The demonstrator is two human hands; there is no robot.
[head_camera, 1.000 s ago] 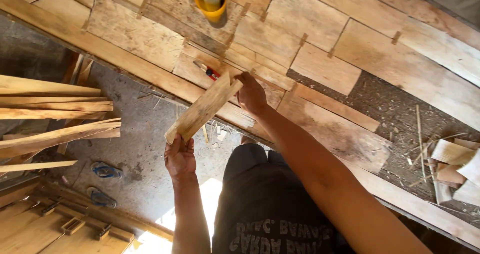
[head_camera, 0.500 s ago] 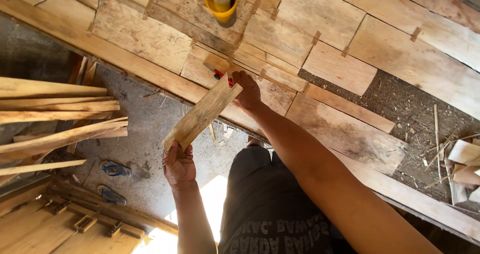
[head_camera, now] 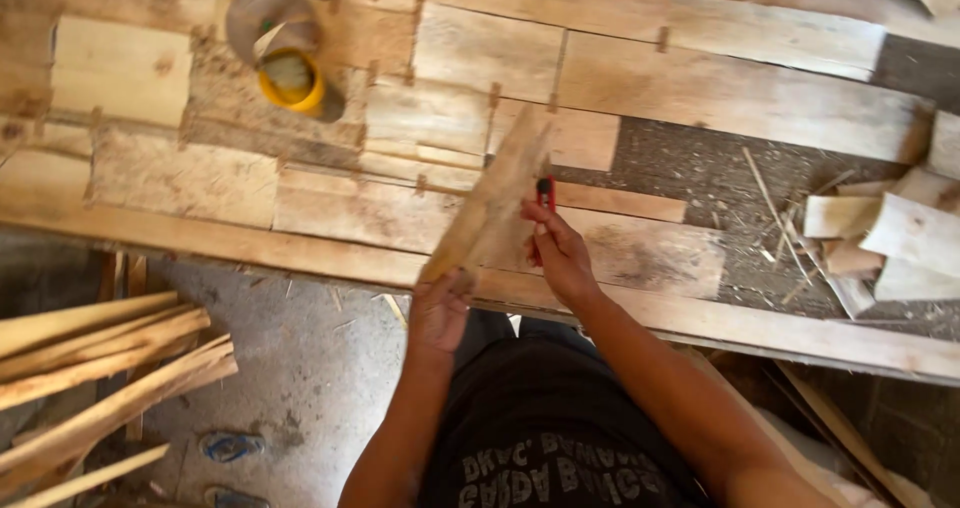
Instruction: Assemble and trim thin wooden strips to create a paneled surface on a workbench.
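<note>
Wood strip (head_camera: 490, 203) now steeper; left hand (head_camera: 438, 313) grips end, right hand (head_camera: 560, 258) w/ red pencil (head_camera: 545, 193).

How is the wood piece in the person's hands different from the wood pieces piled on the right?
The held wood strip is long, narrow and up in the air, tilted, with the left hand gripping its lower end. The piled offcuts are short and chunky, and they lie loose on the bench. The right hand, holding a red tool, is at the strip, while nothing touches the offcuts. Both are pale, rough wood.
</note>
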